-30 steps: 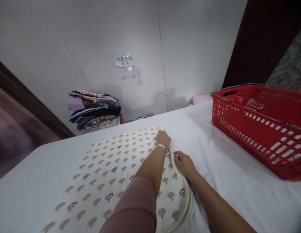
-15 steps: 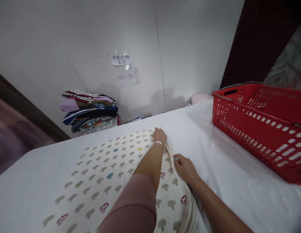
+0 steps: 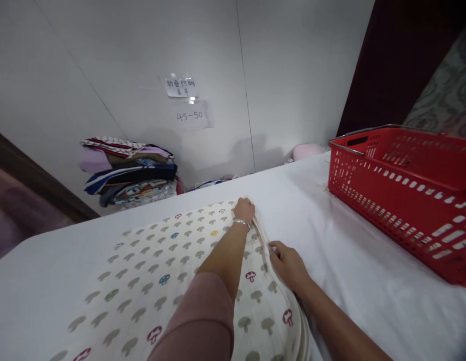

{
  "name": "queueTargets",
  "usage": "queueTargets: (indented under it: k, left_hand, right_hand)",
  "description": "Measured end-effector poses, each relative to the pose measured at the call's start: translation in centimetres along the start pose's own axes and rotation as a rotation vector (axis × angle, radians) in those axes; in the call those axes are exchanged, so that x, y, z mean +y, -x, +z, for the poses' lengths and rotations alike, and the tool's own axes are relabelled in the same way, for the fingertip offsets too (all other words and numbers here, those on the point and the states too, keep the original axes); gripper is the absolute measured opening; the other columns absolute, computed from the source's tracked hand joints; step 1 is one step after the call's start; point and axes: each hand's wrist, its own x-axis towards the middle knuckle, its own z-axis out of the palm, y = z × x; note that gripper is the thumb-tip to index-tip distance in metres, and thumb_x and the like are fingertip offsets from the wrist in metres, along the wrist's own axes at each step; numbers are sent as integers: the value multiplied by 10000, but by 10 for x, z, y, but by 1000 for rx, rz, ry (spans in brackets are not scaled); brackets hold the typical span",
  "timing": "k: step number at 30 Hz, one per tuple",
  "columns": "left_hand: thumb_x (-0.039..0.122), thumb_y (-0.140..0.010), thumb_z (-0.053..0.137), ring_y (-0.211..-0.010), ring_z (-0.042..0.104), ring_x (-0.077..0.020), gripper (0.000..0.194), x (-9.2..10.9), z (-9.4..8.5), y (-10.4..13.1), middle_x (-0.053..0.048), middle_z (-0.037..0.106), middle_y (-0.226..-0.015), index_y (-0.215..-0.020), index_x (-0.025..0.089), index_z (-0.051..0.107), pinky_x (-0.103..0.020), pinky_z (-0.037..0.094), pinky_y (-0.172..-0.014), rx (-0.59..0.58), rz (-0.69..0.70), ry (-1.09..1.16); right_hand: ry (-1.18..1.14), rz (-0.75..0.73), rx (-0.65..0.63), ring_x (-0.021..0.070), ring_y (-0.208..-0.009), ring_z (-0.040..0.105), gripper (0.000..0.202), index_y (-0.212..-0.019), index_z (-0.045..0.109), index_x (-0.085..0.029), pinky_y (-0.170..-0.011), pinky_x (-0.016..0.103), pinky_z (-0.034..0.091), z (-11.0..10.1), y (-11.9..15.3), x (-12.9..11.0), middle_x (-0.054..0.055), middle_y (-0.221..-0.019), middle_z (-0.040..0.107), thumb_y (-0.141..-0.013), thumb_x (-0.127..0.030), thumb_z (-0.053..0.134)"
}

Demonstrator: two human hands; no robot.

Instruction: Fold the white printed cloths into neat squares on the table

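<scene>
One mushroom-print cloth (image 3: 176, 265), between 6 and 7 o'clock in view, lies spread on one white-covered table (image 3: 29, 286), several layers showing along its right edge; exact count can't be told. Visible coloured prints include two blue, one yellow. Two hands on it. Left hand (image 3: 243, 209), one bracelet (image 3: 241, 223) at the wrist, sits at cloth's 1 o'clock corner, fingers curled; fingertips hidden, so can't tell if pinching. Right hand (image 3: 289, 264) at cloth's 3 o'clock, fingers bent, tips touching the layered edge; grasp or mere contact, can't tell. One red basket (image 3: 383, 180) at 3 o'clock, one fabric stack (image 3: 129, 173) at 9, two paper signs (image 3: 182, 86) at 11.
</scene>
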Motion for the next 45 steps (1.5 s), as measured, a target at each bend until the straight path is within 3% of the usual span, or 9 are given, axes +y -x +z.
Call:
queueTargets:
  k: [3, 7, 12, 18, 21, 26, 32, 36, 45]
  left_hand:
    - [354, -875, 465, -930, 606, -192, 236, -1, 0, -1, -69, 585, -1098, -899, 213, 653, -300, 459, -825, 4, 31, 93]
    - [316, -917, 411, -937, 602, -140, 319, -5, 2, -2, -79, 498, -1279, -1187, 196, 532, -256, 437, -917, 100, 144, 264]
    - [246, -923, 356, -1284, 404, -185, 429, -13, 8, 4, -100, 408, -1419, -1343, 172, 396, -292, 306, -1081, 156, 133, 138]
    - [371, -942, 323, -1364, 261, -230, 438, -15, 6, 8, -99, 362, -1467, -1328, 190, 421, -417, 177, -1124, -20, 184, -142]
    - [424, -941, 316, -1366, 262, -231, 462, -20, -1, 7, -101, 353, -1472, -1328, 196, 425, -425, 194, -1114, -82, 225, -167]
    - [482, -924, 336, -1415, 162, -247, 500, -37, -5, 13, -81, 259, -1526, -1359, 245, 404, -470, 120, -1137, -43, 274, -187]
    - [523, -918, 326, -1422, 162, -237, 529, -43, -12, 18, -63, 228, -1539, -1390, 287, 359, -496, 140, -1128, -184, 298, -163]
    - [518, -917, 348, -1426, 147, -244, 549, -44, -22, 50, -72, 217, -1541, -1402, 261, 360, -482, 108, -1145, -142, 407, -167]
    - [565, -909, 330, -1433, 111, -240, 609, -84, -52, 183, -54, 173, -1550, -1443, 272, 305, -475, 75, -1159, -226, 526, -206]
  right_hand:
    - [4, 1, 12, 141, -672, 573, 274, -1086, 603, -220, -619, 238, 337, 0, 0, 1, 1, -759, 674, -870, -254, 437]
    - [-9, 11, 18, 145, -669, 575, 272, -1080, 605, -228, -612, 238, 343, 0, 0, 1, -4, -739, 668, -871, -267, 435]
    - [-26, 12, 40, 137, -628, 555, 291, -1081, 609, -231, -585, 230, 343, 0, 0, 1, -21, -686, 641, -837, -230, 451]
    - [-5, 28, 58, 137, -610, 540, 325, -1068, 619, -234, -593, 230, 346, -1, 1, 2, -27, -662, 629, -789, -175, 464]
    - [17, 22, 40, 140, -624, 546, 326, -1057, 620, -235, -601, 233, 340, -1, 1, 2, -23, -669, 629, -781, -168, 460]
    - [9, 22, 42, 141, -622, 542, 340, -1069, 614, -224, -597, 237, 334, -1, 1, 1, -21, -668, 624, -777, -174, 448]
    - [48, 26, 9, 139, -641, 554, 330, -1057, 615, -236, -584, 231, 318, -5, 1, -1, -12, -703, 640, -786, -166, 442]
    - [104, -1, -26, 157, -699, 580, 294, -1032, 624, -227, -599, 239, 317, -7, 1, -4, 15, -764, 669, -806, -179, 443]
    - [139, -5, -44, 169, -754, 587, 279, -1024, 635, -231, -613, 244, 318, -15, 2, -8, 35, -832, 686, -814, -203, 454]
